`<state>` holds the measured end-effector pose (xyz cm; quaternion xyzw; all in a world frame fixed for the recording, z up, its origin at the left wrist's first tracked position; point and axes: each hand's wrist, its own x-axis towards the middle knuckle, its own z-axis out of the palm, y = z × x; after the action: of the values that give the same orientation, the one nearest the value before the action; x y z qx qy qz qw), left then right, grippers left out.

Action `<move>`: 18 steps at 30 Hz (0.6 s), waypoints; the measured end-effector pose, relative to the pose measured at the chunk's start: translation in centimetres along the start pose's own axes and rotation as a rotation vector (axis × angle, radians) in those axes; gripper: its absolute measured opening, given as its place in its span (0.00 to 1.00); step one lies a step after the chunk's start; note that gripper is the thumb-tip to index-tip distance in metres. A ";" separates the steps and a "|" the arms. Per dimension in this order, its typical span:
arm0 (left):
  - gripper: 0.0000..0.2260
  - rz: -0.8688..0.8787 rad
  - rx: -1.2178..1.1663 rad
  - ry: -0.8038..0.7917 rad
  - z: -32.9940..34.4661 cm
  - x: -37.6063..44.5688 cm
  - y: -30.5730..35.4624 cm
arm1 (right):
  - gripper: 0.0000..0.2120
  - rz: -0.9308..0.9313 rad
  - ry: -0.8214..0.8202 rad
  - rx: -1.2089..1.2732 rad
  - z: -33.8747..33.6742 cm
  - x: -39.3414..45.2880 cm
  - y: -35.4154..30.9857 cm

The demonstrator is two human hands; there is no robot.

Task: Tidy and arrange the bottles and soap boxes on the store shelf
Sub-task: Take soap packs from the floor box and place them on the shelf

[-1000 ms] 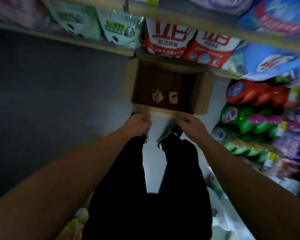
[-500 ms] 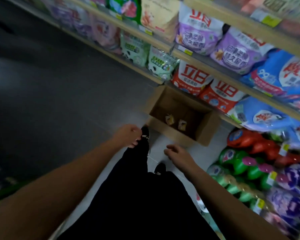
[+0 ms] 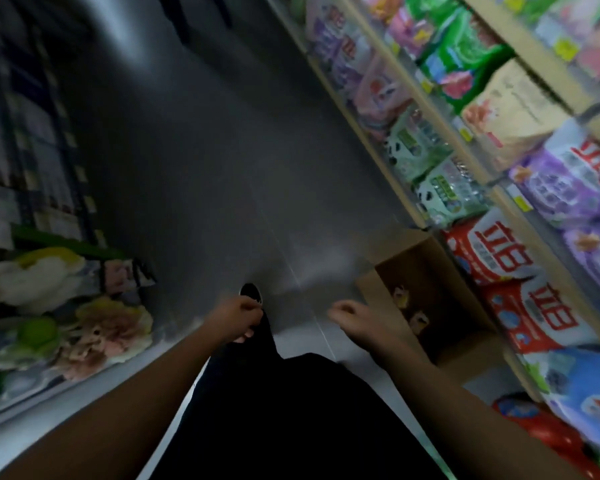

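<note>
- Both hands hang loosely curled, holding nothing: left hand [image 3: 234, 315], right hand [image 3: 355, 322].
- Just beyond the right grip, a cardboard box [image 3: 426, 299] holds a few small items, seemingly unshelved.
- Store shelf [image 3: 440, 129] further right carries detergent bags [image 3: 492, 254]; tidying looks nearly finished.

The whole view is being smeared by motion blur. The cardboard box [image 3: 426, 292] is being partly covered by the right hand [image 3: 364, 322], and the small items [image 3: 409, 306] inside are being left too blurred to identify. The red bottles [image 3: 548, 431] are being cut off by the lower right edge.
</note>
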<state>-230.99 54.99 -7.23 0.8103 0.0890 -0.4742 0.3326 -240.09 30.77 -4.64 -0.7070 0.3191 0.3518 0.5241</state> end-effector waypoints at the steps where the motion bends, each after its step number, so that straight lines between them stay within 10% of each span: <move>1: 0.05 -0.014 -0.040 0.011 -1.0 0.9 -0.7 | 0.16 -0.005 -0.009 -0.024 0.5 0.9 -1.7; 18: 0.04 -0.088 -0.288 -0.028 -27.5 16.7 3.4 | 0.15 0.094 0.136 -0.097 3.6 14.6 -24.9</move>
<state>-201.02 66.73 -10.43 0.7430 0.1870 -0.4818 0.4252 -212.21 39.18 -4.67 -0.7381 0.3691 0.3424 0.4492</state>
